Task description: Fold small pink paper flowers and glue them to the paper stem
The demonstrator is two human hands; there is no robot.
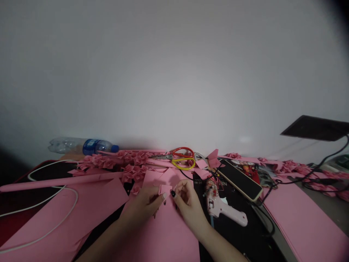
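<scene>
Paper piece (165, 189), the little pink one, is up in the hands, left of the glue gun (224, 208) and above the big pink sheet (174, 236) on the bench (231, 240). Left hand (145, 204) has its fingers clamped on it, thumb on the near side. Right hand (188, 206) has its dark-nailed thumb right at the piece's right edge, the other fingers curled in behind; honestly can't tell if that's a proper pinch or just a touch.

Looks like small fold-and-shape work to me, so my two cents: let the left thumb be the anchor and do the fine stuff with the right. Line the edges up first, press lightly, then run a nail along the crease. Paper this small probably creases wrong easily and won't forgive a redo, and squeezing too hard could dent it.

I'd also mind the elbow room. The glue gun lies just past the right wrist, no idea if it's hot. Scissors (185, 169) are beyond the gun and to its left, phone (242, 181) is beyond it to the right, and the paper flowers (133, 173) are well off to its left, so plenty to snag a sleeve on.
</scene>
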